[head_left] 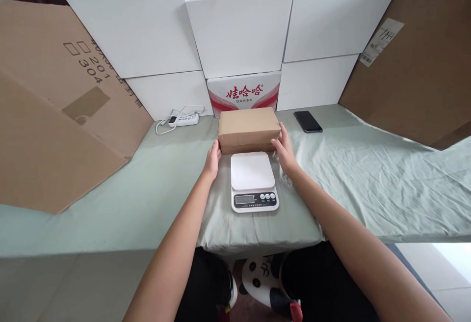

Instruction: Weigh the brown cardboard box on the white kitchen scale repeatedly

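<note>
Your left hand [212,159] and right hand [285,151] had the plain brown rectangular cardboard box [249,128] between them, the grip spread to its width against both ends. It was just beyond the squarish white kitchen scale [253,174]; whether it touched the pale green cloth-covered worktop [165,179], I couldn't tell.

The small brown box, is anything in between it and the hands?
No, nothing visible: the left hand and right hand are against opposite ends of the small brown box. The white scale sits in front, not between them.
</note>
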`<control>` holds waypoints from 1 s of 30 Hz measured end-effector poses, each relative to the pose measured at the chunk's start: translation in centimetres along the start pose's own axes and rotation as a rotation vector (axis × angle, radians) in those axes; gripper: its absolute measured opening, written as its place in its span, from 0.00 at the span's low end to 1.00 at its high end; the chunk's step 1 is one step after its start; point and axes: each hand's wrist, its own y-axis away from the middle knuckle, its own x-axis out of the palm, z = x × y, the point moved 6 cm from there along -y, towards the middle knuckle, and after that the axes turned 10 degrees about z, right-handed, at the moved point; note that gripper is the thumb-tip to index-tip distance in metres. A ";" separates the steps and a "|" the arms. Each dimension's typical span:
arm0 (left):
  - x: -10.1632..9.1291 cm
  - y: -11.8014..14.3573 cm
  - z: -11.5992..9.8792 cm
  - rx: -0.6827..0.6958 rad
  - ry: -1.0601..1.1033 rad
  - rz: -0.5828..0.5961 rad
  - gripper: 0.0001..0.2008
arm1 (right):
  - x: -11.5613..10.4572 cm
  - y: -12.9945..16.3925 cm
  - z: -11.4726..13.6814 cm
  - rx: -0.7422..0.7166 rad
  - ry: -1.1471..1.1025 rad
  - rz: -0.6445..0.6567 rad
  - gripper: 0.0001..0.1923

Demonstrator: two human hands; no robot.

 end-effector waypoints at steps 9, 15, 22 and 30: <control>1.0 1.0 -2.3 0.161 -0.053 0.014 0.37 | 1.0 0.7 4.1 -0.167 0.070 -0.008 0.56; 2.4 3.9 -5.5 0.339 -0.116 0.042 0.38 | 0.6 2.7 7.3 -0.302 0.224 -0.033 0.52; 2.9 8.1 -6.4 0.343 -0.157 0.009 0.40 | 0.9 6.8 7.9 -0.291 0.213 -0.005 0.51; 4.3 14.8 -4.4 0.228 -0.128 -0.038 0.38 | 0.7 12.2 7.4 -0.177 0.185 -0.082 0.47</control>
